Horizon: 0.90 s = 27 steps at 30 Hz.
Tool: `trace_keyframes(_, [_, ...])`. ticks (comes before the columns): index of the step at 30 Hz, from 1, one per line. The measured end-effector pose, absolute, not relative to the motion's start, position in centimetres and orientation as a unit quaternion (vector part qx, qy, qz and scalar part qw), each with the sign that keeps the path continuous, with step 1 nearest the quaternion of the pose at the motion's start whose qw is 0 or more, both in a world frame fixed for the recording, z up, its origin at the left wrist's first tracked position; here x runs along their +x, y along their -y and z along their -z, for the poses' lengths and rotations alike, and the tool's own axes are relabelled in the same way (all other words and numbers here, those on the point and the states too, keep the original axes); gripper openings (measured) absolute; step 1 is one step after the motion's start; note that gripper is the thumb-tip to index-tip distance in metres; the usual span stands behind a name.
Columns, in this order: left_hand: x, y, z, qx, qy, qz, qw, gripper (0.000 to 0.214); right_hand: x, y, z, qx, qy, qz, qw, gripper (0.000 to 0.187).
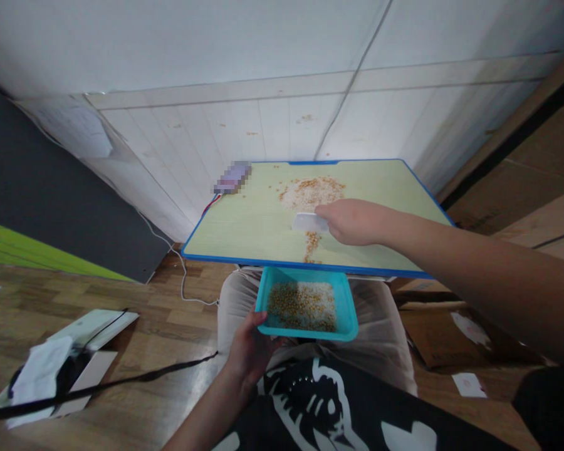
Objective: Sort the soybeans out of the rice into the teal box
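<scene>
My right hand (350,220) grips a flat white scraper (306,222), which stands on the pale green tabletop (244,232). Just in front of its edge, a narrow trail of yellow kernels (313,244) runs to the table's near rim. Behind it lies a spread pile of white grains and yellow kernels (313,193). Below the rim, my left hand (254,341) holds a turquoise tray (348,307) by its left front corner, thumb over the edge. White grains and yellow kernels (303,307) cover the tray's bottom. The left fingers are partly hidden under it.
A blurred purple object (232,178) lies at the table's back left corner, with a red cord beside it. A white wall (263,125) stands behind the table. Cardboard boxes (451,338) are at the right; an open white box (70,357) sits on the floor at left.
</scene>
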State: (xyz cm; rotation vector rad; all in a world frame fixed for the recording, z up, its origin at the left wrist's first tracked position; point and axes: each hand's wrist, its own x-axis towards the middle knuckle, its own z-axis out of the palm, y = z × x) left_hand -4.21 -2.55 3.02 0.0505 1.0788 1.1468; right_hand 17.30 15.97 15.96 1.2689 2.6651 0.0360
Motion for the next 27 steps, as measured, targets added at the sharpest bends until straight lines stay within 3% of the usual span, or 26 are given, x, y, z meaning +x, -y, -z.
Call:
trace_keyframes(11, [-4.8,2.6,-1.5,0.048,-0.471,-0.502,0.724,0.055,17.6,-16.0,-15.7,0.417,-0.905,-0.007,0.086,0.030])
trace_keyframes(27, [-4.7,2.4,-1.5,0.052,-0.475,-0.518,0.710,0.064,17.5,-15.5,-16.0,0.417,-0.904,0.003,0.092,0.031])
